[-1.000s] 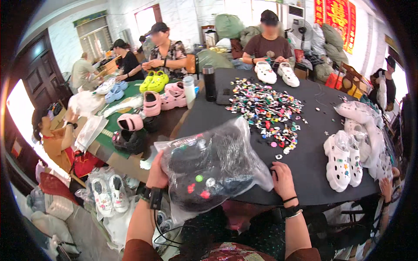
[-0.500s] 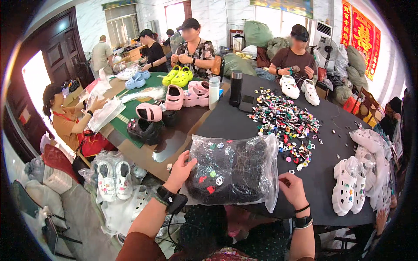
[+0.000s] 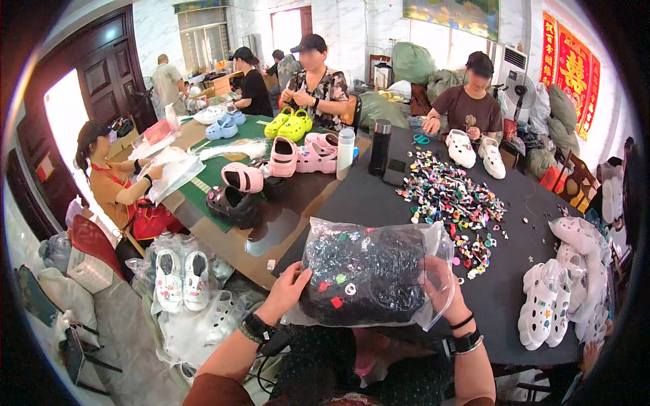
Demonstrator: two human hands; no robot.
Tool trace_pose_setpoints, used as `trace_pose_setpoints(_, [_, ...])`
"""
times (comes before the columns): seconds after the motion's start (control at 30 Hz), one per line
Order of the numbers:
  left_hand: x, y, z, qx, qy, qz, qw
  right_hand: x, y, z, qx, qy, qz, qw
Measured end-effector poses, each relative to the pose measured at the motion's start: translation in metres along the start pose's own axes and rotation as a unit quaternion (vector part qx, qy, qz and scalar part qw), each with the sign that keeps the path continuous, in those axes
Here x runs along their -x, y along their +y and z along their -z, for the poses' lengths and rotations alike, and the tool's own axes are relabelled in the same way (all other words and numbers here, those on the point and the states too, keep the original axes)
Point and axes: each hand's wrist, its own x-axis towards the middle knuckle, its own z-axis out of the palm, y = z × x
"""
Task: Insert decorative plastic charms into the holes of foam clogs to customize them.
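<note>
A clear plastic bag [image 3: 406, 245] lies at the table's near edge in front of me, with a pair of black clogs [image 3: 386, 277] inside. Red, green and white charms dot the clogs toward the left. My left hand [image 3: 288, 291] grips the bag's left end, thumb on top and fingers partly hidden under it. At the other end my right hand [image 3: 441, 287] holds the bag, its fingers showing blurred through the clear film. Whether those fingers are inside the bag or behind its loose end, I cannot tell.
Beyond the bag spreads a heap of colourful charms [image 3: 453, 196]. White clogs [image 3: 542, 304] stand at the right beside bagged ones [image 3: 582, 271]. A black bottle [image 3: 380, 147], a white bottle [image 3: 345, 154] and pink clogs [image 3: 284, 157] are farther back. Several people work around the tables.
My right hand has moved from beside the bag onto its right end, under or behind the film. The left hand still holds the other end. Across the table, a person's hand has moved left.
</note>
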Motion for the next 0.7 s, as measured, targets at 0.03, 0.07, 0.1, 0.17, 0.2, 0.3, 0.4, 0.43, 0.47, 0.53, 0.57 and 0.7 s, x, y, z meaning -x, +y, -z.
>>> trace_pose_setpoints(0.03, [-0.001, -0.006, 0.0, 0.005, 0.001, -0.006, 1.0, -0.002, 0.0, 0.002, 0.003, 0.002, 0.002, 1.0])
trace_pose_setpoints(0.07, [-0.003, -0.007, -0.001, 0.01, 0.002, -0.01, 1.0, -0.007, -0.004, 0.005, 0.065, -0.018, 0.071, 0.995])
trace_pose_setpoints(0.1, [-0.004, -0.007, -0.002, 0.003, 0.007, -0.007, 1.0, -0.012, -0.007, 0.008, 0.126, -0.038, 0.139, 0.981])
trace_pose_setpoints(0.17, [0.001, 0.001, 0.0, 0.012, 0.004, -0.007, 1.0, -0.026, -0.026, 0.008, 0.142, -0.037, 0.168, 0.975])
trace_pose_setpoints(0.2, [0.001, 0.006, -0.001, 0.02, -0.002, -0.009, 1.0, -0.03, -0.032, 0.011, 0.158, -0.033, 0.195, 0.967])
trace_pose_setpoints(0.3, [-0.001, 0.005, 0.0, 0.005, 0.002, 0.0, 1.0, -0.042, -0.021, 0.006, 0.161, -0.093, 0.183, 0.965])
trace_pose_setpoints(0.4, [-0.008, -0.013, 0.001, -0.022, 0.011, -0.003, 1.0, -0.066, -0.01, 0.004, 0.198, -0.123, 0.225, 0.946])
trace_pose_setpoints(0.43, [-0.008, -0.016, 0.002, -0.016, 0.01, 0.004, 1.0, -0.072, -0.014, 0.001, 0.228, -0.166, 0.202, 0.938])
trace_pose_setpoints(0.47, [-0.011, -0.019, 0.001, -0.006, 0.005, 0.009, 1.0, -0.076, -0.019, 0.0, 0.261, -0.207, 0.176, 0.926])
trace_pose_setpoints(0.53, [-0.01, -0.016, -0.001, 0.011, -0.01, 0.024, 1.0, -0.084, 0.0, -0.009, 0.269, -0.215, 0.164, 0.924])
trace_pose_setpoints(0.57, [-0.008, -0.005, -0.003, 0.037, -0.015, 0.044, 0.998, -0.087, 0.007, -0.012, 0.279, -0.227, 0.157, 0.92])
trace_pose_setpoints(0.7, [-0.004, 0.009, -0.002, 0.137, -0.03, 0.1, 0.985, -0.105, -0.012, -0.025, 0.331, -0.272, 0.056, 0.902])
